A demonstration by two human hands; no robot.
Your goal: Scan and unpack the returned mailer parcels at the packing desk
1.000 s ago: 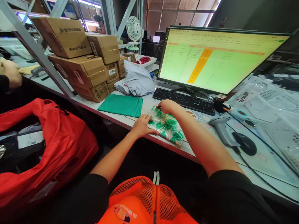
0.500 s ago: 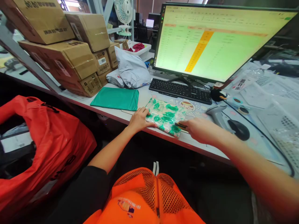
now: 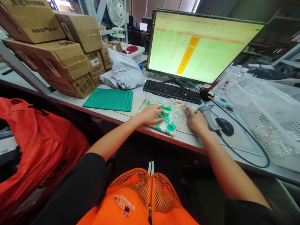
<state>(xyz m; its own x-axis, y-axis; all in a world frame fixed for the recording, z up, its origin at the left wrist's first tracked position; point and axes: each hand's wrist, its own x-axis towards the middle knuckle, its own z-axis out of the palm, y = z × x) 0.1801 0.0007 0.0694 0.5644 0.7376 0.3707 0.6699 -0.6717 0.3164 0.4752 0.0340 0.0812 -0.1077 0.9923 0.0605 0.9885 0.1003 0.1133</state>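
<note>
A flat package in clear wrap with green and white patches lies at the desk's front edge. My left hand rests on its left part, fingers spread and gripping nothing. Just right of the package, over the desk mat, my right hand is closed round a slim yellow-and-black utility knife. Only the knife's front end shows past the fingers, and I cannot tell if its blade is out. To the left of the package lies a flat green packet.
Behind stand a keyboard and a monitor. A barcode scanner and black mouse lie right, beside white plastic baskets. Cardboard boxes and a grey mailer bag are left; a red bag sits below.
My left hand has moved from the package's left edge onto its top. My right hand, with the knife, has moved off the package's right edge to the mat. The view has shifted slightly right.
</note>
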